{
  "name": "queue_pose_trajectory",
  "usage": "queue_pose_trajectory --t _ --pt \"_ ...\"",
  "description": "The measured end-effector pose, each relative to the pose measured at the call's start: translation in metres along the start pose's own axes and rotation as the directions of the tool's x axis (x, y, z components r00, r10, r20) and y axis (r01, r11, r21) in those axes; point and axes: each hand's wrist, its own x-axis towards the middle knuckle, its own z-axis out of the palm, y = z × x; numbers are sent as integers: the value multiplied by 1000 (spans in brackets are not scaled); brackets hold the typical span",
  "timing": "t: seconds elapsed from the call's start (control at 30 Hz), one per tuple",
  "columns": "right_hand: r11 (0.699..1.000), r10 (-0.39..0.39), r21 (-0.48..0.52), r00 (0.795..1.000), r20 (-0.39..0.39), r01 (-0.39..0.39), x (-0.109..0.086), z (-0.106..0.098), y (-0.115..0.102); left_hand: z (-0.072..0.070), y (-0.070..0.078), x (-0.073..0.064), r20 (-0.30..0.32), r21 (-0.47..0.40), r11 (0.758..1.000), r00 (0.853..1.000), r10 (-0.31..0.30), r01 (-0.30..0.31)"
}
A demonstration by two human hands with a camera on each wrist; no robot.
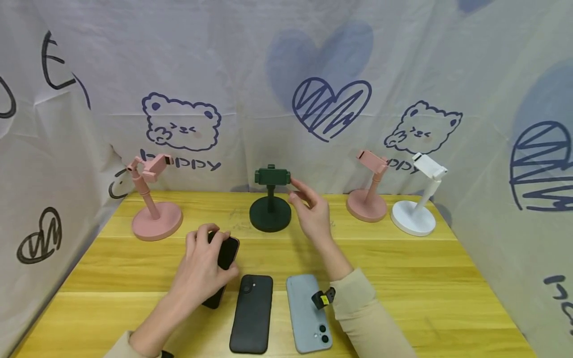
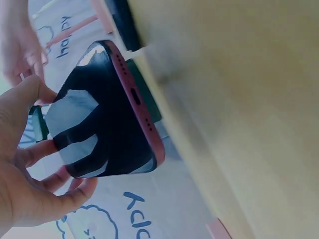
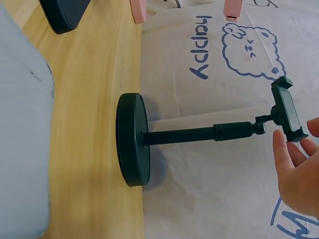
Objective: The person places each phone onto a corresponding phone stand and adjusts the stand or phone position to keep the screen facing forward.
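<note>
My left hand (image 1: 203, 258) grips a phone (image 1: 228, 252) with a black glossy screen. In the left wrist view the phone (image 2: 107, 117) has a pinkish-red edge with a charging port, and the thumb and fingers hold it by its sides. My right hand (image 1: 312, 214) reaches to the right end of the holder on a dark green phone stand (image 1: 270, 214), with its fingertips at that end. The stand is upright on its round base, and its holder (image 3: 286, 109) shows nothing in it in the right wrist view.
A black phone (image 1: 251, 315) and a light blue phone (image 1: 306, 311) lie at the front of the wooden table (image 1: 429, 283). Pink stands (image 1: 156, 221) (image 1: 366, 206) flank the green one, with a white stand (image 1: 413, 219) at far right. Printed cloth hangs behind.
</note>
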Motion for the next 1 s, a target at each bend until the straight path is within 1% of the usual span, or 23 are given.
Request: queue_pose_trajectory --t 0.1,0.23,0.37,0.53,0.7,0.87,1.0 --pt "1000 1 24 1000 3 -1 -2 0 1 -2 4 9 -85 -30 999 996 32 -34" --pt "999 -2 51 1000 7 2 -5 1 1 -3 10 20 -186 -55 996 980 65 -77" --pt "998 1 56 1000 -5 -1 -8 1 0 -3 16 30 -263 -64 990 959 106 -127" --pt "998 -13 64 1000 -9 13 -13 2 -3 -2 22 41 -348 -73 979 925 155 -191" --pt "995 -53 85 998 18 52 -18 4 -6 1 29 49 -404 -81 966 894 194 -246" --pt "994 -87 72 994 61 82 -23 5 -11 2 38 58 -428 -83 950 871 239 -301" --pt "995 -86 64 991 99 80 -27 6 -15 4 44 63 -438 -78 942 860 261 -326"
